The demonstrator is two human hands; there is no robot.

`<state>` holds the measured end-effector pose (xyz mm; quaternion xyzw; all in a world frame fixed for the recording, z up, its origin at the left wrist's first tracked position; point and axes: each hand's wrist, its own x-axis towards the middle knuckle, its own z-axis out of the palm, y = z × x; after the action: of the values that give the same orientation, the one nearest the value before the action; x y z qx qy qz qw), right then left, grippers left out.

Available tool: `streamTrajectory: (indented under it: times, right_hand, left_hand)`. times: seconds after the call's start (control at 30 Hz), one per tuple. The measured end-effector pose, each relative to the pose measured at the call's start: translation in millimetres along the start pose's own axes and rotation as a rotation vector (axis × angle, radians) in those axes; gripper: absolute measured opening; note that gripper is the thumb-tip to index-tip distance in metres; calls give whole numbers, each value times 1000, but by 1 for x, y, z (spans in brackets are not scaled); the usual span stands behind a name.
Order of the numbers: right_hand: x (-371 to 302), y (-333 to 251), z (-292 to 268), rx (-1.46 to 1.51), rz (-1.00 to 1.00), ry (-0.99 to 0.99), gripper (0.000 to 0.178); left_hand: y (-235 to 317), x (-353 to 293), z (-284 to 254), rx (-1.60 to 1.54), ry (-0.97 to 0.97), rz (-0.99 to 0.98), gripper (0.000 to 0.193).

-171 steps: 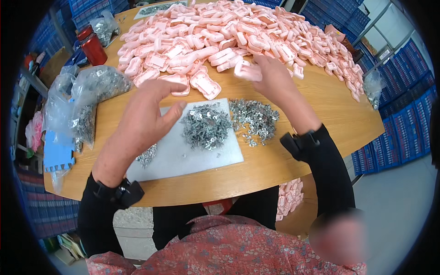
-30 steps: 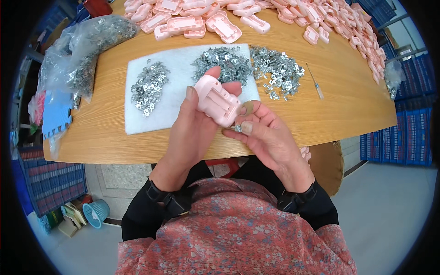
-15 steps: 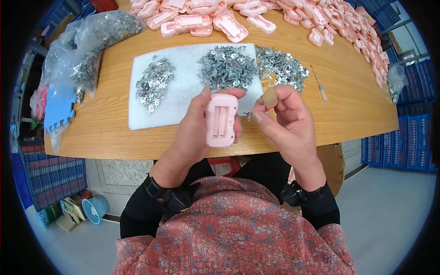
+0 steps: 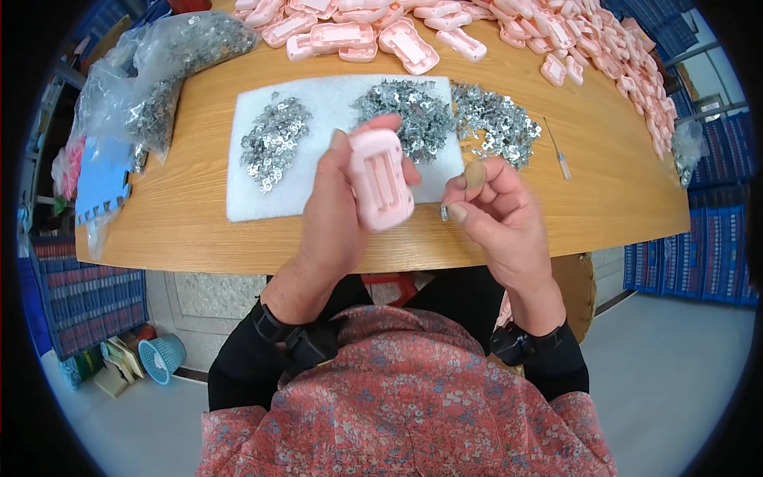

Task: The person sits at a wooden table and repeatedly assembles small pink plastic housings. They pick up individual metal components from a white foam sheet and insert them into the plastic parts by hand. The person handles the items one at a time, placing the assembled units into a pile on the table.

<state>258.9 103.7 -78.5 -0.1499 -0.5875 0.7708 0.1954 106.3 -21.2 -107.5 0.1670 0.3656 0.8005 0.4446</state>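
My left hand (image 4: 327, 208) is wrapped around a pale pink plastic casing (image 4: 367, 184), its recessed two-slot battery compartment facing up and its top tilted toward the left. To its right, my right hand (image 4: 509, 226) pinches a small metal spring contact (image 4: 445, 213) between thumb and finger, apart from the casing. A tan cover (image 4: 474, 175) sits on one fingertip of that hand. Beyond the hands, a white foam sheet (image 4: 318, 87) bears two heaps of small metal contacts, a left heap (image 4: 274, 143) and a larger right heap (image 4: 409, 115).
Another heap of metal contacts (image 4: 501, 127) lies on the wooden table (image 4: 620, 191), near a thin screwdriver (image 4: 563, 163). Many pink casings (image 4: 556, 36) cover the far side. Plastic bags of metal parts (image 4: 155, 111) and a blue foam mat (image 4: 103, 179) are at left.
My left hand has lifted the casing slightly away from me and tilted it. My right hand has moved a little right and down, and the spring now shows less between its fingers.
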Motion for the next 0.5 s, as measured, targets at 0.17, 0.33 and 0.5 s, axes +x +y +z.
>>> streamTrajectory:
  times: [0.17, 0.33, 0.5]
  right_hand:
    - [3, 12, 12, 310, 189, 16, 27]
    - [9, 17, -5, 269, 149, -6, 26]
    - [6, 3, -34, -22, 196, -104, 29]
  left_hand:
    - [0, 3, 19, -67, 24, 145, 53]
    - [-9, -7, 13, -16, -116, 106, 55]
    - [6, -9, 7, -35, -165, -229, 61]
